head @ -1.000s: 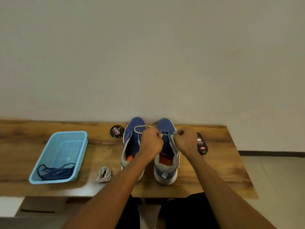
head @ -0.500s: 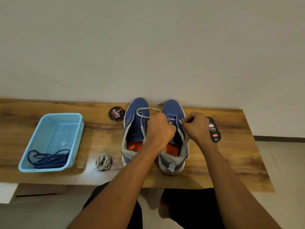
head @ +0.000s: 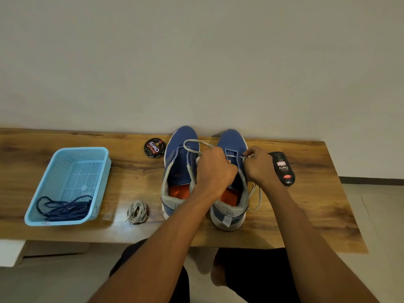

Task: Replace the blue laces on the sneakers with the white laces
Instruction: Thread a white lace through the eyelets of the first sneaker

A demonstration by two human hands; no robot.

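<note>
Two blue sneakers stand side by side on the wooden table, toes to the wall: the left sneaker [head: 178, 169] and the right sneaker [head: 231, 141]. A white lace [head: 192, 145] loops over the left shoe's toe and runs to the right shoe. My left hand [head: 215, 169] is curled over the right sneaker's tongue and grips that lace. My right hand [head: 259, 166] pinches the lace's other end at the right sneaker's right eyelet row; a slack loop hangs beside the shoe. A second white lace [head: 137, 212] lies bundled on the table. Blue laces [head: 64, 207] lie in the basket.
A light blue plastic basket [head: 87, 154] sits at the left of the table [head: 317, 206]. A round shoe polish tin [head: 154, 148] lies behind the left sneaker, and a black polish bottle [head: 283, 168] lies right of my right hand. The wall is directly behind the shoes.
The view has tilted down, so everything sits lower in the frame. My right hand has drawn its lace end out to the right; the left hand stays on the tongue.
</note>
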